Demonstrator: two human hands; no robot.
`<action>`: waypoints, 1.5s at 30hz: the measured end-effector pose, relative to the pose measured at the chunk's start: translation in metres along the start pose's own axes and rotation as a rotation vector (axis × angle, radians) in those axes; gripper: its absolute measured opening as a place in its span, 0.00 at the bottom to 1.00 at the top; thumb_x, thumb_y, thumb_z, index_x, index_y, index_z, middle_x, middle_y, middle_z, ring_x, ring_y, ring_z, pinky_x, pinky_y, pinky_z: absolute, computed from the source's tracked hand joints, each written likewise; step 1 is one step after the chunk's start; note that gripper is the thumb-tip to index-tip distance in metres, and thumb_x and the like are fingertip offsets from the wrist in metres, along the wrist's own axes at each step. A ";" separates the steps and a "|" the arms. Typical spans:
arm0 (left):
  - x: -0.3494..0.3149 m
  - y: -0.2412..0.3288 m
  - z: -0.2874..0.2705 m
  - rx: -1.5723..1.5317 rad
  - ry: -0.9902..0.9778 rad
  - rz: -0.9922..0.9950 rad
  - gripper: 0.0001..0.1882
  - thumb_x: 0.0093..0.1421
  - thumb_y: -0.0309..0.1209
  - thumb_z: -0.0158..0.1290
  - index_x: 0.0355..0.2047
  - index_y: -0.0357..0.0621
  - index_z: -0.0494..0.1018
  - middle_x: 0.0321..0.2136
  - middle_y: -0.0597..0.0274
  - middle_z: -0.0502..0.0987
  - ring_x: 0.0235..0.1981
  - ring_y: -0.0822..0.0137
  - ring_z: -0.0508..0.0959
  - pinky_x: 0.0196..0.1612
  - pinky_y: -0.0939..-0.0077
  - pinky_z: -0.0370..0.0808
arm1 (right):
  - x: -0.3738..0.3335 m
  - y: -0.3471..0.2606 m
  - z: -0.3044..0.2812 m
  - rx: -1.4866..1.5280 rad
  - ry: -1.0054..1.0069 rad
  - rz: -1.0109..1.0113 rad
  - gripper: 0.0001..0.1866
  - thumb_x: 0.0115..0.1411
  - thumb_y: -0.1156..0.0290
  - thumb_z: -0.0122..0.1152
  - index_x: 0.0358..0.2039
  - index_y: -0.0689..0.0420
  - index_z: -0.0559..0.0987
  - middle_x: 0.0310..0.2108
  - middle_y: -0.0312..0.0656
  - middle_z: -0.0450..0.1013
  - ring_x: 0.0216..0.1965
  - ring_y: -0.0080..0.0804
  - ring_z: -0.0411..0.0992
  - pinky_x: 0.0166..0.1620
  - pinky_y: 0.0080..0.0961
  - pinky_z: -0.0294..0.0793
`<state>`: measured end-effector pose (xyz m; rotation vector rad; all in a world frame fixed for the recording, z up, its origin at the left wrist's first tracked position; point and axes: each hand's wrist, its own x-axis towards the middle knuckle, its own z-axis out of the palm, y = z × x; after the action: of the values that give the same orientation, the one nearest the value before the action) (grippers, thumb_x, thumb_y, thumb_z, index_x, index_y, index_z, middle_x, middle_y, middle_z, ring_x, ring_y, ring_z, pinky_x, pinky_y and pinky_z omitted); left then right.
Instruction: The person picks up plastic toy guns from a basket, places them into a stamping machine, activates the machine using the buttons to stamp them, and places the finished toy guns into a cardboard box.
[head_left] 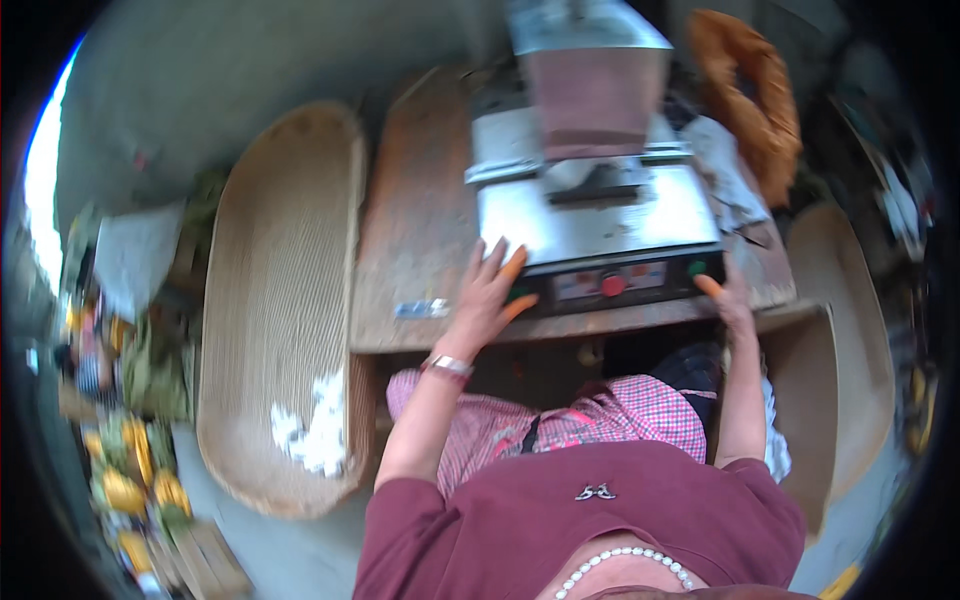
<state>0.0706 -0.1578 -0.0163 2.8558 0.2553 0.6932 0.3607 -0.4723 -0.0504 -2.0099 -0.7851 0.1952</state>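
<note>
A bench-top press machine [520, 215] stands on the wooden table in front of me, with a bright metal plate and a boxy head above it. Its black front panel has a red button [612, 286] in the middle and a green button [697, 268] near the right end. My left hand [484, 300] rests with spread fingers at the panel's left end, orange covers on its thumb and a finger. At the other end, my right hand [737, 302] stretches its orange-covered thumb onto the green button. Its other fingers are partly hidden beside the machine. Neither hand holds anything.
Left of the wooden table [410, 220] is a long woven basket [280, 250] with white pieces [318, 430] at its near end. A small blue packet [420, 308] lies by the table's front edge. An open cardboard box [805, 400] and an orange bag [775, 120] are at right.
</note>
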 end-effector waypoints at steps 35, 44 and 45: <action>-0.010 -0.052 -0.008 -0.341 0.343 -0.321 0.25 0.61 0.33 0.51 0.57 0.37 0.62 0.57 0.44 0.63 0.59 0.49 0.62 0.61 0.62 0.58 | -0.024 -0.062 0.021 -0.206 0.494 -0.190 0.24 0.61 0.71 0.54 0.57 0.63 0.65 0.55 0.49 0.65 0.58 0.42 0.61 0.61 0.31 0.55; -0.161 -0.004 -0.069 -0.159 0.384 -0.542 0.16 0.56 0.24 0.55 0.46 0.38 0.73 0.49 0.46 0.72 0.52 0.49 0.70 0.54 0.64 0.68 | 0.135 -0.089 0.070 -0.118 0.078 -0.346 0.18 0.59 0.69 0.51 0.49 0.62 0.73 0.48 0.49 0.71 0.51 0.45 0.67 0.56 0.32 0.62; -0.184 -0.014 -0.086 -0.037 0.374 -0.585 0.16 0.55 0.23 0.54 0.45 0.38 0.73 0.48 0.46 0.72 0.51 0.48 0.71 0.53 0.63 0.69 | 0.152 -0.072 0.067 -0.204 -0.013 -0.445 0.21 0.59 0.69 0.46 0.53 0.61 0.71 0.52 0.49 0.69 0.55 0.44 0.65 0.58 0.32 0.60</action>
<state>-0.1329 -0.1710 -0.0241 2.3921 1.0588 1.0599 0.4183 -0.3081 -0.0028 -1.9638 -1.2777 -0.1352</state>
